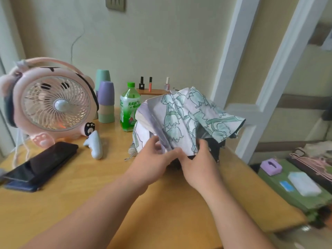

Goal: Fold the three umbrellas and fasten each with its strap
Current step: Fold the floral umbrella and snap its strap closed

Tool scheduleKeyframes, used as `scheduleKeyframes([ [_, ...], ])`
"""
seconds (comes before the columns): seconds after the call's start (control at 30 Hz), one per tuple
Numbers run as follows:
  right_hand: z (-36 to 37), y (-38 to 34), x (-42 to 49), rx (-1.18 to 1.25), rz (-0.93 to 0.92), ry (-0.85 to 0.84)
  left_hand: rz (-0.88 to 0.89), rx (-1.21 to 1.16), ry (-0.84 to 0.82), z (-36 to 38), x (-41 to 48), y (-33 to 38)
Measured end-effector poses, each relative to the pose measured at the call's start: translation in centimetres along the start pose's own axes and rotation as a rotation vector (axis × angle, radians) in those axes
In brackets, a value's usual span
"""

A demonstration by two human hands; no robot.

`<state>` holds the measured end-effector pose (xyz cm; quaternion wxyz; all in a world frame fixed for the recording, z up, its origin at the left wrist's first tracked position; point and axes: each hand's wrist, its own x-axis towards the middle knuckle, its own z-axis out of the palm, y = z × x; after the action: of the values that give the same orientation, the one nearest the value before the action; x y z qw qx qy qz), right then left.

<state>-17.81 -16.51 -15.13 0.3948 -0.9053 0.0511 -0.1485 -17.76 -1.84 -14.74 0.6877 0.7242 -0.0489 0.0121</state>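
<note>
- Green bottle (pixel 129 112): capped, green liquid inside.
- Count: one umbrella (pixel 186 119) in view, three polish bottles (pixel 150 84), two cup stacks (pixel 106 101).
- Umbrella sits on the table (pixel 89 186) at its far right side, canopy loose in pleats.
- My left hand (pixel 152 159) and right hand (pixel 199 162) both pinch the pleats, fingers curled.

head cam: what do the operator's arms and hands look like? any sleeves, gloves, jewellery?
The left forearm and right forearm are bare all the way to the frame's lower edge, with no sleeve in view. The left hand and right hand are ungloved. No watch, bracelet, ring, marking or cable is visible. The nails are too blurred to judge.
</note>
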Motion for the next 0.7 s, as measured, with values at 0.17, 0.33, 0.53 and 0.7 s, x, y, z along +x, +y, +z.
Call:
scheduleKeyframes([
  [0.17, 1.1, -0.3, -0.7, 0.028, -0.085, -0.168, -0.148, -0.153, 0.369, -2.9, 1.1, -0.7],
  [0.33, 2.8, 0.4, -2.0, -0.332, -0.244, -0.499, -0.002, 0.264, 0.601, -7.1, 1.0, -2.0],
  [0.53, -1.7, -1.1, -0.2, 0.019, -0.283, -0.588, 0.734, 0.687, 0.711, -8.0, -0.8, -1.5],
  [0.7, -6.6, -4.8, 0.2, 0.386, -0.467, -0.024, 0.359, 0.923, 0.062, -4.7, -0.3, -3.4],
])
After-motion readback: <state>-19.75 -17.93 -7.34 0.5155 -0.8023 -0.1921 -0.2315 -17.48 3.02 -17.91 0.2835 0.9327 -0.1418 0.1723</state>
